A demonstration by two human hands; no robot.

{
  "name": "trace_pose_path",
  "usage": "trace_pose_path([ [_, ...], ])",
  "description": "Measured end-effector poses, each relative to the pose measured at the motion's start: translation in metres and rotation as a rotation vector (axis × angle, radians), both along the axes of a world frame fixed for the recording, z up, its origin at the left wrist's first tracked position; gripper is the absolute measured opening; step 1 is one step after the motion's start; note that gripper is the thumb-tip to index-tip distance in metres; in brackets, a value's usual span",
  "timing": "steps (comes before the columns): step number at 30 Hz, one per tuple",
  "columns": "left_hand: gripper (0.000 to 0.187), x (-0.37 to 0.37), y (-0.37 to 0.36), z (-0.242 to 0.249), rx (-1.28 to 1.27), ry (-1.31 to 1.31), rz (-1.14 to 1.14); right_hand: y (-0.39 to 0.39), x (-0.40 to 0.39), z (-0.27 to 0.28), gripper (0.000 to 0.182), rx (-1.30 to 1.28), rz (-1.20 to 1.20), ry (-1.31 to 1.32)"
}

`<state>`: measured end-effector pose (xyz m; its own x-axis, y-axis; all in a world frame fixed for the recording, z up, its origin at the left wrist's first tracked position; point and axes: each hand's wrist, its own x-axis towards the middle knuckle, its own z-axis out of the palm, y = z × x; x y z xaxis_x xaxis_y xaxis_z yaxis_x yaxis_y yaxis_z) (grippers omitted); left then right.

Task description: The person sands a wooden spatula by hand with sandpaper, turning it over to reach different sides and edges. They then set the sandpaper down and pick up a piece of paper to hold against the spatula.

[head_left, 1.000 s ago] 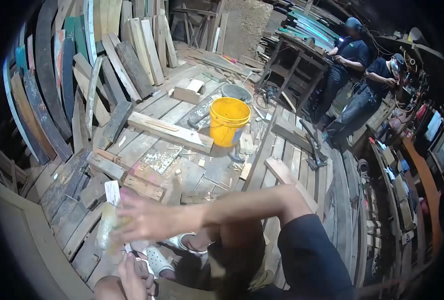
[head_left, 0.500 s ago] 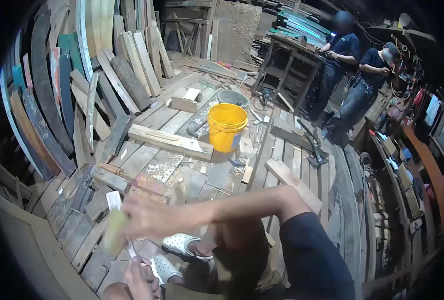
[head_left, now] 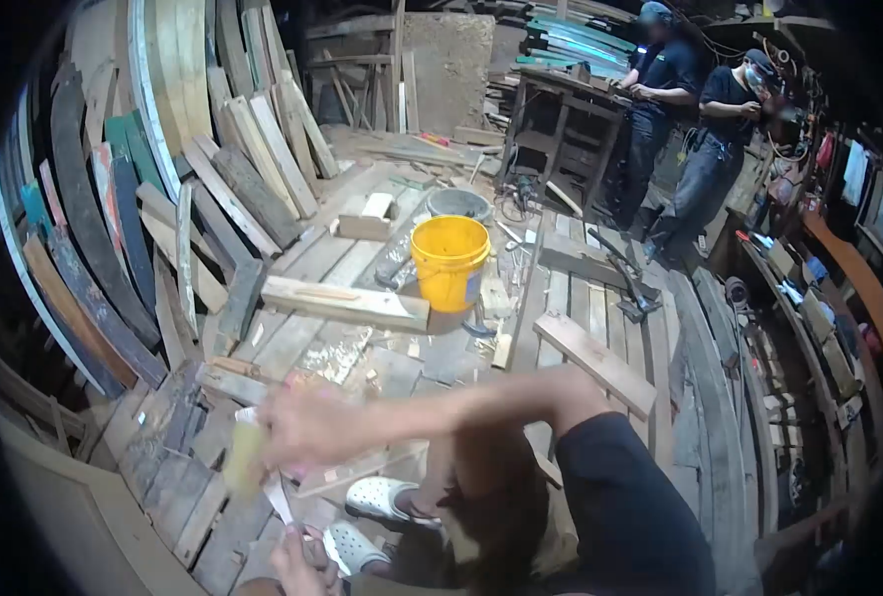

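My left hand (head_left: 300,564), low in the view, has its fingers closed around the near end of a thin white strip (head_left: 279,501). Across the strip's middle is my right hand (head_left: 307,429), closed on a yellowish pad (head_left: 244,459) that is smeared by motion. The pad seems to lie against the strip, whose far end shows just beyond my knuckles. Whether the pad is a sponge or folded sandpaper I cannot make out.
A yellow bucket (head_left: 449,263) stands on the plank floor beside a wooden beam (head_left: 347,302). Many boards (head_left: 178,199) lean at the left. Wood shavings (head_left: 340,356) litter the floor. Two people (head_left: 660,109) work at the back right.
The view has shifted slightly. My right hand and the yellowish pad are still over the white strip, and less of the strip's far end shows now. Both hands keep their hold.
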<state>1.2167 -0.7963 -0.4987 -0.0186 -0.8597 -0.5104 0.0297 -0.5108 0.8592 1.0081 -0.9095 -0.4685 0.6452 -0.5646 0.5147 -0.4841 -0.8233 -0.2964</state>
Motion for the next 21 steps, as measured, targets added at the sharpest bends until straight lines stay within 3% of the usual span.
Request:
trace_pose_path([
  [1,0.031,0.005,0.000,-0.005,-0.006,-0.001,-0.057,-0.012,-0.008,0.002,0.020,-0.223,-0.039,-0.116],
  [5,0.031,0.007,-0.004,-0.003,-0.020,0.019,-0.111,0.000,0.005,-0.006,0.022,-0.108,0.010,-0.131],
  [8,0.030,0.002,0.000,-0.002,-0.027,-0.012,-0.034,-0.014,-0.005,-0.004,0.020,-0.111,-0.090,-0.147],
  [9,0.034,0.013,-0.003,-0.012,0.009,0.026,-0.136,-0.011,-0.005,-0.007,0.017,-0.061,-0.195,-0.102],
  [12,0.034,0.016,-0.007,-0.027,0.039,0.039,-0.004,0.008,0.010,0.002,0.016,0.024,0.066,-0.006],
  [13,0.030,0.012,-0.003,0.003,-0.026,-0.020,-0.129,0.016,0.012,0.000,0.016,0.076,0.146,0.023],
  [15,0.027,-0.001,0.007,0.019,-0.025,-0.015,-0.083,-0.005,0.009,-0.007,0.014,-0.063,-0.053,-0.108],
  [17,0.026,0.003,0.002,0.010,-0.058,0.020,-0.119,-0.006,0.016,-0.014,0.009,-0.147,-0.008,-0.264],
  [20,0.027,0.018,-0.005,-0.010,-0.067,0.042,-0.192,0.013,0.018,0.000,0.015,0.073,0.108,0.038],
  [21,0.028,0.004,0.002,0.016,0.026,-0.023,-0.101,0.005,0.015,-0.007,0.014,0.248,-0.001,-0.045],
])
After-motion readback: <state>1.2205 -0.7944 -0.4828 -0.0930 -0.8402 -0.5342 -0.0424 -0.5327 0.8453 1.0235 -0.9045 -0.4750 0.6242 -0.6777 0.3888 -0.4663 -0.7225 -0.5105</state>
